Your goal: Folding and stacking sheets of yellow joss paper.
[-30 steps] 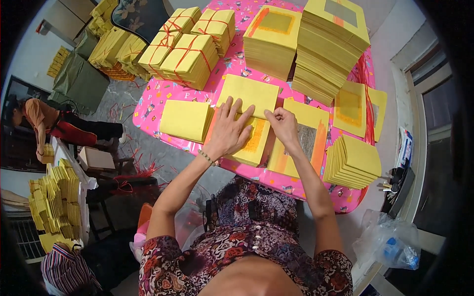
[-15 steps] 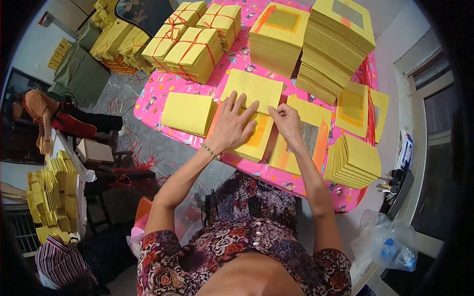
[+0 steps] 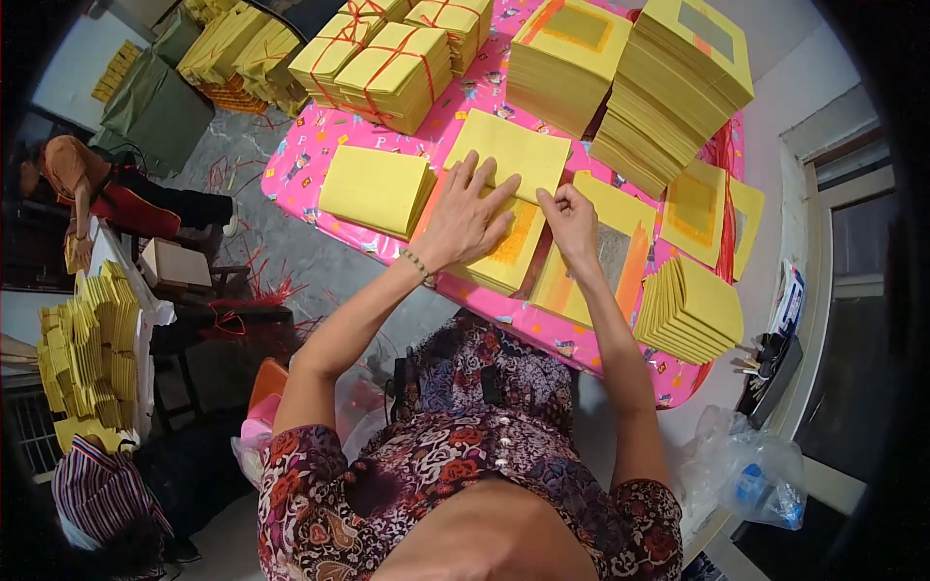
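My left hand (image 3: 475,221) lies flat with its fingers spread, pressing on a yellow paper sheet (image 3: 513,153) that is folded over a stack of yellow paper (image 3: 513,254) with an orange patch. At the right corner of that sheet, my right hand (image 3: 572,225) is closed in a pinch on the paper's edge. A second stack of yellow sheets (image 3: 593,286), with a grey square and an orange band, lies under my right wrist. Left of my left hand sits a pile of folded yellow paper (image 3: 373,189).
Bundles tied with red string (image 3: 392,73) and tall paper stacks (image 3: 668,97) stand at the back of the pink table cover (image 3: 291,169). A fanned yellow pile (image 3: 688,310) lies at right. Another person (image 3: 107,189) bends over a side table at left.
The view has shifted slightly, so the table sits a little higher in the picture. My left hand stays flat on the paper, and my right hand keeps its pinch at the sheet's corner.
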Available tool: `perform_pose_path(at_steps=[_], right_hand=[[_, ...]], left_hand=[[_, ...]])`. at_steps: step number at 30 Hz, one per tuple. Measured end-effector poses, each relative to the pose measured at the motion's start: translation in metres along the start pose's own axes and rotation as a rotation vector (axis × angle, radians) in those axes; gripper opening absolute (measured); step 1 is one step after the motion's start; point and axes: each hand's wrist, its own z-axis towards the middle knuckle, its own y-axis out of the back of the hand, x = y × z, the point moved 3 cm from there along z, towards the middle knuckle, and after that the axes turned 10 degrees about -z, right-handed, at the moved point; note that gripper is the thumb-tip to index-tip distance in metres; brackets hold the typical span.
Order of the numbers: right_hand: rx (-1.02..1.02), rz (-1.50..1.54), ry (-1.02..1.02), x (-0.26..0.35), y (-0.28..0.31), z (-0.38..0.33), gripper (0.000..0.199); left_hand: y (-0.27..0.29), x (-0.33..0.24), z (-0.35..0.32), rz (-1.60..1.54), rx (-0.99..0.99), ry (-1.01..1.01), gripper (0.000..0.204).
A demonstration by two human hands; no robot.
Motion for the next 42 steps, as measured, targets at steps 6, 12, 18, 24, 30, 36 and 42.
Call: perform_pose_path(at_steps=[6,12,18,24,30,36,42], right_hand=[[-0.225,-0.363,0.403,0.040,0.020,-0.024,0.033],[0.108,-0.783,0.773,0.042,0.010,-0.043,0.066],[0.250,-0.751,0.687,0.032,0.008,-0.041,0.072],[0.282,-0.716,0.675,0.033,0.010,-0.039,0.071],[0.282,-0.760,0.663,0.038,0.012,-0.040,0.072],[0.252,-0.949,0.718,0.055,0.004,-0.040,0.074],[0.275,-0.884,0.696,0.045,-0.001,-0.037,0.075]], left_hand=[[0.000,0.001,-0.001,0.005,0.008,0.015,0.054],[-0.003,0.003,-0.002,-0.011,-0.006,0.011,0.055],[-0.003,0.002,-0.003,-0.017,0.032,0.035,0.055],[0.002,0.006,-0.005,-0.005,0.065,0.025,0.058],[0.017,0.019,-0.015,0.074,0.119,0.019,0.063],[0.014,0.019,-0.018,0.113,0.126,0.029,0.065],[0.017,0.022,-0.019,0.081,0.124,-0.001,0.070]])
